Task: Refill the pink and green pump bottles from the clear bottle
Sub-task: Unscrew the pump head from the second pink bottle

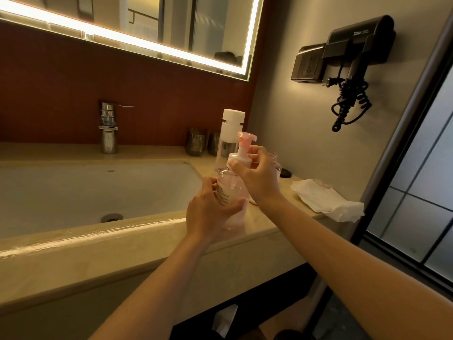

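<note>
Bathroom worktop [269, 224]: left hand [208, 212] grips the pink pump bottle [232, 190], right hand [259, 175] pinches its collar [239, 159]. Clear bottle [229, 141] stands capped; pouring seems not yet begun.

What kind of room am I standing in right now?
Most likely a hotel bathroom. There is a sink set into a counter with a chrome faucet, a lit mirror above it, and a wall-mounted hair dryer beside a socket.
</note>
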`<state>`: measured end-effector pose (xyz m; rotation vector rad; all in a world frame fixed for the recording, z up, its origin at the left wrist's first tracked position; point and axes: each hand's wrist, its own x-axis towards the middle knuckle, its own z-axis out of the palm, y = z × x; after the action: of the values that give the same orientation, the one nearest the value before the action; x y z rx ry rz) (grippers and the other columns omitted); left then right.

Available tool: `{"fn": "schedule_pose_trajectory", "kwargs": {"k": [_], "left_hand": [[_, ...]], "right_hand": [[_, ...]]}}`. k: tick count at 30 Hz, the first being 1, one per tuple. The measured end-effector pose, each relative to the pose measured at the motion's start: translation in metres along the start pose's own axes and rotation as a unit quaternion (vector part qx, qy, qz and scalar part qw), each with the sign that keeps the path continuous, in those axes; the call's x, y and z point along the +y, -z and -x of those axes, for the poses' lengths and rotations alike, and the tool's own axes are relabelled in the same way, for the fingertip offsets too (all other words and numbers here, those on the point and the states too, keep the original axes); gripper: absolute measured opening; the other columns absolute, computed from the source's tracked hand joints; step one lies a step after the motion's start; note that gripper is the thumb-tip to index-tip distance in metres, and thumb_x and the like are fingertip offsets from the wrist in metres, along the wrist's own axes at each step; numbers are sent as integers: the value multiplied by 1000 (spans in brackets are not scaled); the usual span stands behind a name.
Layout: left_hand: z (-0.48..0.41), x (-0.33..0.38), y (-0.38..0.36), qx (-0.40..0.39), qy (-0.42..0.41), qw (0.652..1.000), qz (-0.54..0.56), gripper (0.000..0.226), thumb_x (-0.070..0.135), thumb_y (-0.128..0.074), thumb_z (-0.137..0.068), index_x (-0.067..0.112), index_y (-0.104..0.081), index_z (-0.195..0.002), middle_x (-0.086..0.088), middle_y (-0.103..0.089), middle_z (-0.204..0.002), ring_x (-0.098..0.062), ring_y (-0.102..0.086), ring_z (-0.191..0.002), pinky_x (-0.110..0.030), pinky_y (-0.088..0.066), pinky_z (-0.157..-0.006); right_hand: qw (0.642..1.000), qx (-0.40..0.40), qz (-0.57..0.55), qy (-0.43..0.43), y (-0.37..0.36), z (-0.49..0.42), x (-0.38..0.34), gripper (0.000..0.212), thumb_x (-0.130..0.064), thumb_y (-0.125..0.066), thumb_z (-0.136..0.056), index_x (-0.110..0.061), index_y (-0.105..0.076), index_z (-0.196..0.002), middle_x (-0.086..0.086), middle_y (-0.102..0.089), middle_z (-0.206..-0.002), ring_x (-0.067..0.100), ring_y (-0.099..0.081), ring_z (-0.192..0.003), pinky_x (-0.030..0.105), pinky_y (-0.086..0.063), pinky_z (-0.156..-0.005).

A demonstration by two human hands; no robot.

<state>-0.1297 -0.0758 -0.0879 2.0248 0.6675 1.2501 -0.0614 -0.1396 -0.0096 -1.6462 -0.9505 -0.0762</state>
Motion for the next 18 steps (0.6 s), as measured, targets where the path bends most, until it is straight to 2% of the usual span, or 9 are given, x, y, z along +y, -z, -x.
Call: {"fn": "schedule_pose_trajectory", "kwargs": {"k": [5, 8, 11, 13, 16, 18], "left_hand": [[-2, -3, 0, -4, -5, 1000, -3, 68, 49, -77, -63, 16, -45, -114, -2, -62, -111, -19, -62, -92, -35, -56, -73], [-7, -4, -2, -20, -2, 1000, 6, 68, 44, -78, -64, 15, -45, -115, -3, -61, -114, -15, -58, -91, -32, -56, -74], [-11, -4, -4, -43, -1, 999, 21, 67, 41, -79, -64, 14, -46, -116, -3, -60, -114, -11, -55, -90, -32, -56, -74], [-14, -4, -8, -53, 3, 998, 32, 67, 39, -80, -64, 15, -46, -116, -4, -60, -115, -12, -55, -91, -34, -56, -76], [-19, -3, -15, -67, 20, 996, 46, 66, 38, -80, -65, 18, -44, -117, -2, -58, -118, -10, -53, -95, -34, -55, -80], [-23, -1, -22, -77, 28, 995, 57, 67, 37, -79, -64, 20, -43, -118, -1, -57, -119, -9, -51, -97, -33, -54, -82]], "right_hand": [[1000, -3, -11, 25, 6, 0, 1, 50, -28, -65, -84, -19, -44, -129, -3, -58, -118, 8, -56, -93, 15, -48, -74], [999, -13, -18, 38, 12, -5, -1, 49, -25, -64, -86, -18, -43, -130, -1, -58, -120, 6, -55, -90, 7, -45, -66], [998, 9, -45, 44, 24, -17, -8, 49, -26, -62, -87, -18, -42, -131, -2, -58, -121, 8, -57, -96, 7, -47, -66], [996, 35, -73, 44, 37, -27, -12, 47, -26, -62, -87, -18, -44, -130, -1, -60, -118, 11, -60, -98, 10, -49, -70], [987, 102, -114, 38, 60, -39, -9, 45, -27, -64, -86, -15, -48, -127, 3, -63, -114, 16, -61, -100, 27, -52, -85], [978, 155, -133, 33, 77, -45, -3, 40, -31, -63, -86, -16, -52, -121, 0, -63, -109, 13, -61, -98, 31, -53, -87]]}}
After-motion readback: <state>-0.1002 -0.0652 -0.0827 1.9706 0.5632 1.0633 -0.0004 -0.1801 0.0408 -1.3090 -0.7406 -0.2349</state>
